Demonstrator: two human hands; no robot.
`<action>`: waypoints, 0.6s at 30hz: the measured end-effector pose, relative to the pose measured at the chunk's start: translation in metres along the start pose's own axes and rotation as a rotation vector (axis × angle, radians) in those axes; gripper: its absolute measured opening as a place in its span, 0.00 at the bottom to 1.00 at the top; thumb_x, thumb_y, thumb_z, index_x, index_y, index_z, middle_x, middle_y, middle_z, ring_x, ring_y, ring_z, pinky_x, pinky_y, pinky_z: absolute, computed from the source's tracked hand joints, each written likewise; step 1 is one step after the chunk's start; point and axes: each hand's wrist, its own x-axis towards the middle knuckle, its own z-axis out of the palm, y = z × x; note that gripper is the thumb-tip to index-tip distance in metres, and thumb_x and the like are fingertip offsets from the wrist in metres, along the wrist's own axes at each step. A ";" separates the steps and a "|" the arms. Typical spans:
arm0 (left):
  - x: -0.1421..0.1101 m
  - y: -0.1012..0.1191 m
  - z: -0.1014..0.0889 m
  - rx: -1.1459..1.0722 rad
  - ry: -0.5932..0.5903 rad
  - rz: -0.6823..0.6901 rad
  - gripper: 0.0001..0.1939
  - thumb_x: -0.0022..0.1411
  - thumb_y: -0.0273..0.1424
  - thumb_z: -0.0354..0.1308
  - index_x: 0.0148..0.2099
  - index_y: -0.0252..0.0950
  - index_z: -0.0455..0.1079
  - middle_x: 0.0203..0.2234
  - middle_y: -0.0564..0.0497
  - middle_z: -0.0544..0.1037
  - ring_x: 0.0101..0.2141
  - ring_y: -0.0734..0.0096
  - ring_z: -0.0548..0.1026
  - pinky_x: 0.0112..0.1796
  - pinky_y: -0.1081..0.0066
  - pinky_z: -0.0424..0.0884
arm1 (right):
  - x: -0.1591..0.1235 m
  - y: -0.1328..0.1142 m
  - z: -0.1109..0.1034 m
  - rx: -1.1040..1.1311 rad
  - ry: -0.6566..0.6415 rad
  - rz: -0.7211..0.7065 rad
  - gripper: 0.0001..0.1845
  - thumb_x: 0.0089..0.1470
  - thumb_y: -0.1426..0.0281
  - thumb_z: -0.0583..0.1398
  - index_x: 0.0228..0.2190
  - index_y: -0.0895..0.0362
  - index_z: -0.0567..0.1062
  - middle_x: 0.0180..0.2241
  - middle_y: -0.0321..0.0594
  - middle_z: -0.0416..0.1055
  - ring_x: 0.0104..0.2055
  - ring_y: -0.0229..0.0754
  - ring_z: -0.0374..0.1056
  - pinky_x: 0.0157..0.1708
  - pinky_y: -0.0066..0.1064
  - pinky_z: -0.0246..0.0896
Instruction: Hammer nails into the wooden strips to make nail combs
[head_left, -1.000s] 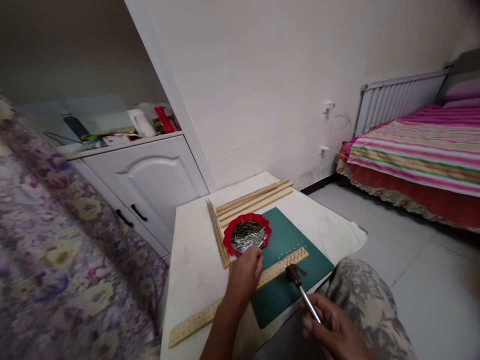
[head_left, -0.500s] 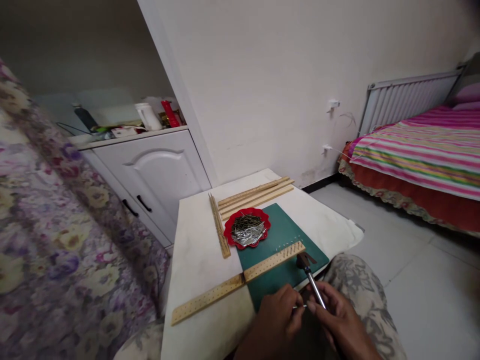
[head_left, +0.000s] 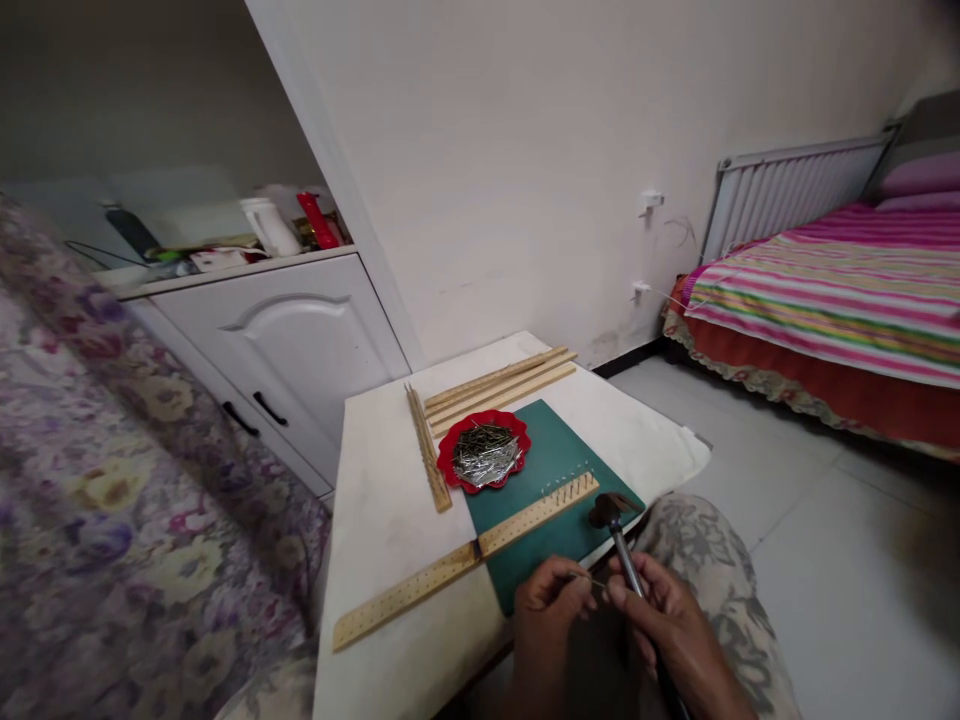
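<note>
My left hand point(head_left: 551, 597) pinches a thin nail point(head_left: 591, 579) between thumb and fingers, low in front of the table edge. My right hand point(head_left: 671, 615) is wrapped round the shaft of a claw hammer point(head_left: 625, 556), and its fingertips come close to the nail's other end; whether they touch it I cannot tell. The hammer head lies over the near right of a green mat point(head_left: 555, 440). Just beyond it is a wooden strip point(head_left: 525, 521) with rows of small holes, with several nails standing upright at its right end. A red scalloped dish point(head_left: 445, 470) holds a heap of nails.
Several wooden strips point(head_left: 499, 390) lie at the back of the white table point(head_left: 390, 520), and narrow ones point(head_left: 426, 450) at the dish's left. A floral curtain point(head_left: 150, 480) and a white cabinet point(head_left: 300, 350) stand left. A bed point(head_left: 840, 290) is at the right.
The view has shifted slightly, moving the scene leftward. My left hand's fingers have risen a little, and the nail now shows more plainly between both hands. The hammer stays in my right hand.
</note>
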 end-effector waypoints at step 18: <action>0.073 0.005 -0.027 0.775 0.164 0.364 0.10 0.60 0.32 0.49 0.32 0.37 0.71 0.28 0.53 0.72 0.30 0.73 0.70 0.33 0.75 0.63 | -0.002 0.002 0.002 -0.145 -0.027 0.101 0.18 0.47 0.58 0.62 0.35 0.56 0.67 0.21 0.27 0.67 0.09 0.23 0.48 0.07 0.17 0.39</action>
